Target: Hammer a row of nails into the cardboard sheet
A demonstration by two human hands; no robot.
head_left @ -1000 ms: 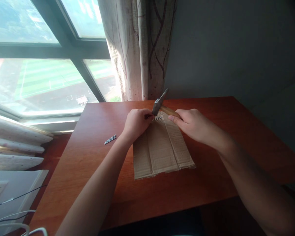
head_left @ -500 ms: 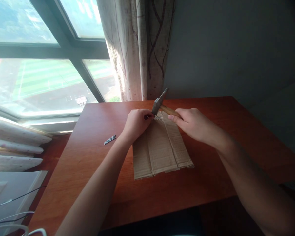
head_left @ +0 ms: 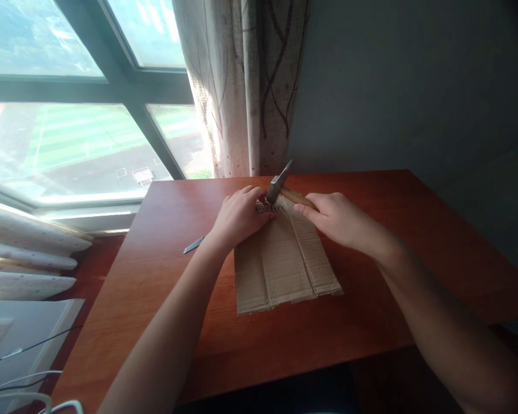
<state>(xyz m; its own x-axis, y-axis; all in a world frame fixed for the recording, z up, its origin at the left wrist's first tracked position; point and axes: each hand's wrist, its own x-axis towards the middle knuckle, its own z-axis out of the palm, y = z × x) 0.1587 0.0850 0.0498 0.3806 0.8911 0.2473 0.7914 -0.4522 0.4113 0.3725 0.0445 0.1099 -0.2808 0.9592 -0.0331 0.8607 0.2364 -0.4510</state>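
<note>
A flat piece of brown cardboard (head_left: pixel 285 264) lies on a red-brown wooden table (head_left: pixel 164 287). My right hand (head_left: pixel 336 221) is closed round the wooden handle of a hammer (head_left: pixel 280 183). Its metal head points down at the cardboard's far edge, where a row of small nail heads shows. My left hand (head_left: pixel 239 217) rests on the far left corner of the cardboard. Its fingers are stretched out beside the hammer head, and I see nothing held in them.
A few loose nails (head_left: pixel 193 245) lie on the table left of my left wrist. A patterned curtain (head_left: pixel 250 86) and a large window (head_left: pixel 69 115) stand behind the table. White cables and a socket strip (head_left: pixel 8 345) sit at lower left.
My left hand has gone from a pinch at the hammer's face to fingers laid out on the cardboard. The hammer head has dropped slightly towards the cardboard edge.
</note>
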